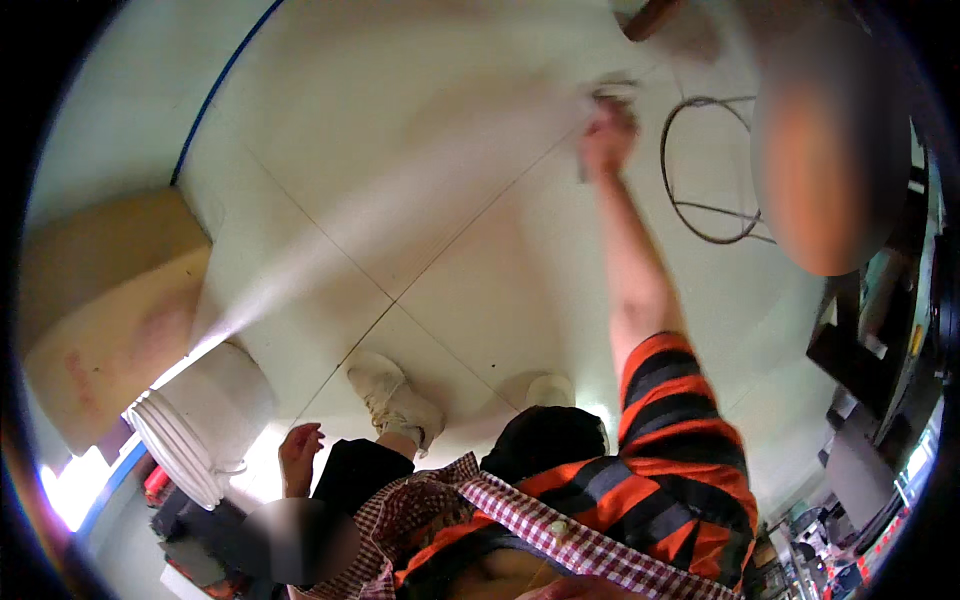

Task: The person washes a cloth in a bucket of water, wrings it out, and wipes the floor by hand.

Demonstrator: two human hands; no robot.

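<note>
Stretched out ahead over the pale tiled floor (450, 247), my right arm wears an orange and black striped sleeve (667, 405). My right hand (611, 142) grips a small greyish object (583, 166), motion-blurred so its kind is unclear. A dark curved piece (615, 91) shows just beyond the knuckles. My left hand (300, 454) hangs low at my side with fingers loosely bent and nothing visible in it. It is nearest to a white plastic bucket (225, 390) with a ribbed rim.
A looped dark cable (665, 142) lies right of my right hand. Cardboard boxes (120, 322) stand at the left, by a blue strip (217, 94). A blurred oval (832, 150) hides part of the right side. Dark furniture (862, 352) stands below it. My shoe (394, 401) is on the floor.
</note>
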